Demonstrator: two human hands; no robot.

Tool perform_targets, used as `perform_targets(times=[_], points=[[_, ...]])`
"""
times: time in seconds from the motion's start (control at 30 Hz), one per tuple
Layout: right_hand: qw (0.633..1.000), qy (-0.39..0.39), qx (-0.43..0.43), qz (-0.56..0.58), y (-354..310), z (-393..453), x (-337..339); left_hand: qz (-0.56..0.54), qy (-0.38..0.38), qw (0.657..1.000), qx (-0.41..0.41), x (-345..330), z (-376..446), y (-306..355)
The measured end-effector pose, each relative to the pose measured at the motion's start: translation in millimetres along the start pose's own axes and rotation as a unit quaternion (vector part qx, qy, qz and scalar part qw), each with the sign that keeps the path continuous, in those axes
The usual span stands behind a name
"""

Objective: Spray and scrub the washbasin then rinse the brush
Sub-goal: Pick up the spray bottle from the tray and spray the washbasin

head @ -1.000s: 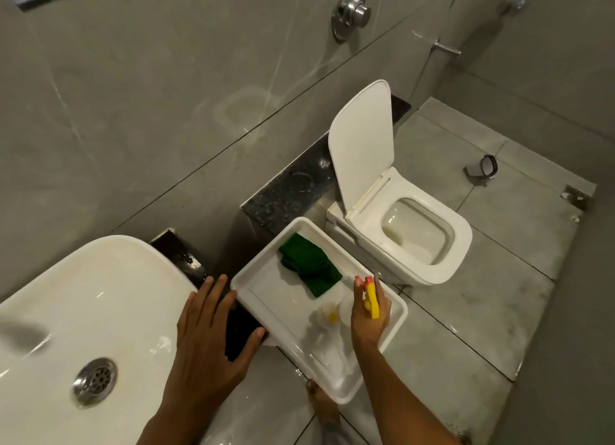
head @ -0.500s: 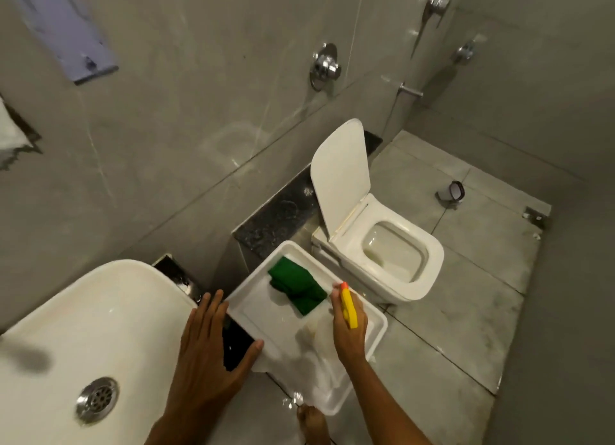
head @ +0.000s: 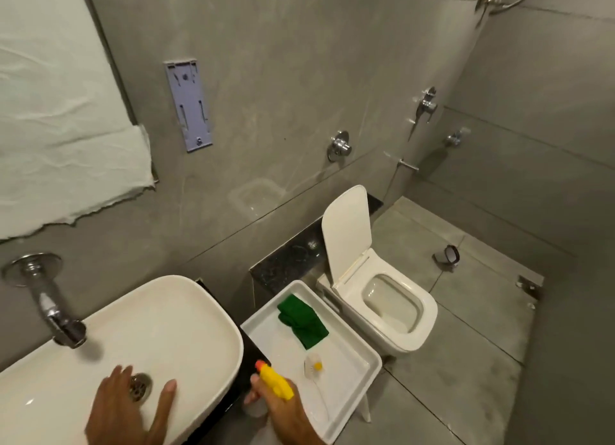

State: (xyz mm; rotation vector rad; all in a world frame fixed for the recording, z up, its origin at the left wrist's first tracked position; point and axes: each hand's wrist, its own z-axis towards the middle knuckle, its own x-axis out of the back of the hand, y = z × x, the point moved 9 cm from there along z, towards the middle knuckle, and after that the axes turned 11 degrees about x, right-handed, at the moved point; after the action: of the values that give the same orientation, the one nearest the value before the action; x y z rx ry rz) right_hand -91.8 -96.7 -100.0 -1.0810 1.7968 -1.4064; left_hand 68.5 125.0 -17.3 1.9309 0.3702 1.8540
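Observation:
The white washbasin (head: 159,324) fills the lower left, with a metal drain (head: 139,386) and a chrome tap (head: 50,308) above its back rim. My left hand (head: 126,411) hovers open over the basin, fingers spread around the drain. My right hand (head: 283,414) grips a spray bottle with a yellow trigger head and orange nozzle (head: 274,379), held over the gap between basin and tray, nozzle pointing up-left. A white tray (head: 369,354) to the right holds a green cloth (head: 303,319) and a white brush with a yellow spot (head: 312,366).
A toilet (head: 389,311) with its lid up stands right of the tray, against a black ledge (head: 289,261). Grey tiled walls carry taps and a lilac bracket (head: 188,105). A small dark object (head: 447,256) lies on the floor beyond.
My right hand lifted the spray bottle out of the tray and brought it left toward the basin. My left hand moved from the basin's rim to over the drain. The view tilted upward.

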Motion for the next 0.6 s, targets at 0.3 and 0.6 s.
perform_targets(times=[0.3,0.6], points=[[0.994,-0.089,-0.039,-0.047,-12.9,-57.4,-112.7,0.018,0.033,0.988,0.149,111.3,-34.5,-103.2],[0.988,-0.129,-0.066,-0.051,-21.3,-80.8,-153.2,-0.004,-0.003,0.971,0.239,118.8,-55.2,-131.0]])
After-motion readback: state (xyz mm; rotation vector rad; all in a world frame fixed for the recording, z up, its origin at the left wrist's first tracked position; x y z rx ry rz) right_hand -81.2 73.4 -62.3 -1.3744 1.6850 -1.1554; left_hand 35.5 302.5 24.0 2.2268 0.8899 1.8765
